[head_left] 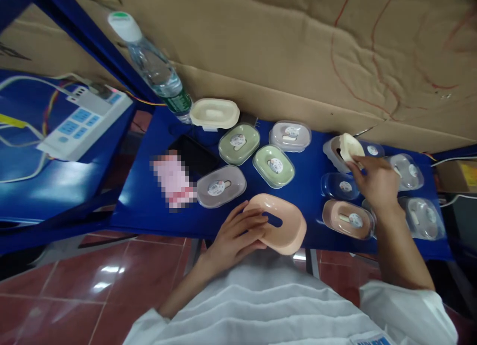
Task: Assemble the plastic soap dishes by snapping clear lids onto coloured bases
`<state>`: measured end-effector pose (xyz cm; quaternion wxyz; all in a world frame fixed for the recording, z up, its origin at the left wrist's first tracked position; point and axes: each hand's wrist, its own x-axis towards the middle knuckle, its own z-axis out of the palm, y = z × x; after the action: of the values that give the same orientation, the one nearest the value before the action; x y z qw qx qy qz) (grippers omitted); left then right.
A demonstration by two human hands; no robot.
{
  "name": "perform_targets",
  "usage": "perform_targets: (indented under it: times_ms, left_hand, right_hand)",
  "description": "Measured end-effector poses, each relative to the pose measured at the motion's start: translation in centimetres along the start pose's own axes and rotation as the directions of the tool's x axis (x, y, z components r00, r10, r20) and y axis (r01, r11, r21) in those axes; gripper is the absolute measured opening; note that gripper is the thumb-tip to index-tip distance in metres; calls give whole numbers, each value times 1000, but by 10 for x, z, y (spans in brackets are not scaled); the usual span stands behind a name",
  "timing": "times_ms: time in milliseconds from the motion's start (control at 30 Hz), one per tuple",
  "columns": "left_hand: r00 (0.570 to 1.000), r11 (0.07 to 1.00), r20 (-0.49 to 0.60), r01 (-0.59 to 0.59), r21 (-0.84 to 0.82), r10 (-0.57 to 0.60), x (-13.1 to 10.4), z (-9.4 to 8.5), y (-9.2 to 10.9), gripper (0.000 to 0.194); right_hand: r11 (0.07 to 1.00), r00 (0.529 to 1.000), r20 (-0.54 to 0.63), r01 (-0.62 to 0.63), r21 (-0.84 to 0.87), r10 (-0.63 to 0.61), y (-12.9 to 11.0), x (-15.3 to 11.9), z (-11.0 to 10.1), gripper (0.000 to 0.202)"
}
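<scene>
My left hand (238, 233) grips the left side of a peach oval plastic tray (292, 226) with a slot in its middle, tilted over the table's front edge. At the back right, my right hand (376, 181) pinches a small cream plastic piece (351, 146), held above the right part of a lilac oval box (334, 155). I cannot tell if the piece touches that box. Just in front lie a clear lid (335, 186) with a round label and a peach oval box (348, 219) under a clear cover.
Several oval boxes stand on the blue table (149, 218), among them a green box (275, 166) and a cream box (215, 112). A water bottle (156, 69) and a black phone-like slab (197, 154) are at left. Cardboard (261, 47) walls the back; a power strip (85, 124) lies far left.
</scene>
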<state>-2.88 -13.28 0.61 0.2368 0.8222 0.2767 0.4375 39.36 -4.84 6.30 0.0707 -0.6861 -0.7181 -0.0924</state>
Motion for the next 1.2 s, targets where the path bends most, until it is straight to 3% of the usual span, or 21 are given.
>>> perform_targets:
  times_ms: [100, 167, 233, 300, 333, 467, 600, 667, 733, 867, 967, 1100, 1200]
  left_hand:
    - [995, 1000, -103, -13, -29, 10, 6, -9, -2, 23]
    - [988, 1000, -149, -26, 17, 28, 13, -12, -4, 21]
    - [988, 994, -140, -53, 93, 66, 21, -12, -5, 17]
    - [991, 978, -62, -106, 180, 118, 27, -9, -6, 14]
    - [990, 966, -9, -137, 218, 142, 27, -6, -6, 15]
    - [983, 929, 130, -164, 331, 127, 14, -2, -5, 21]
    - [999, 918, 50, -25, 395, 6, -6, 1, 1, 21]
    - [999, 922, 35, 20, 386, -36, -10, 5, 2, 26]
    - [996, 929, 83, 10, 370, -44, -9, 11, 1, 28]
    - [965, 926, 262, -77, 370, -24, -2, 17, -4, 21]
    - [946, 916, 324, -116, 385, -17, -1, 15, -7, 21]
    - [932, 912, 363, -137, 386, -14, -11, 12, -9, 31]
    - [936, 915, 351, -115, 387, -32, -17, 13, -9, 33]
  right_hand:
    - [973, 966, -183, 202, 111, -180, -33, -54, -21, 23]
    - [879, 911, -105, 412, 241, -399, -63, -95, -27, 24]
    - [741, 813, -50, 553, 380, -580, -92, -127, -23, 31]
    - [671, 750, 2, 590, 450, -661, -113, -145, -12, 34]
    - [663, 741, 21, 587, 464, -671, -119, -148, -6, 33]
    - [694, 799, -19, 534, 483, -601, -118, -139, 15, 33]
    - [694, 901, -174, 419, 586, -397, -113, -135, 25, 58]
    - [691, 922, -251, 386, 611, -294, -117, -140, 31, 68]
    - [708, 926, -230, 376, 597, -298, -124, -144, 36, 69]
    - [728, 917, -29, 335, 598, -399, -137, -145, 42, 56]
    - [725, 912, 4, 323, 608, -410, -141, -145, 46, 53]
    - [718, 893, -14, 371, 589, -450, -146, -148, 50, 70]
    - [708, 862, 61, 371, 601, -503, -140, -145, 37, 87]
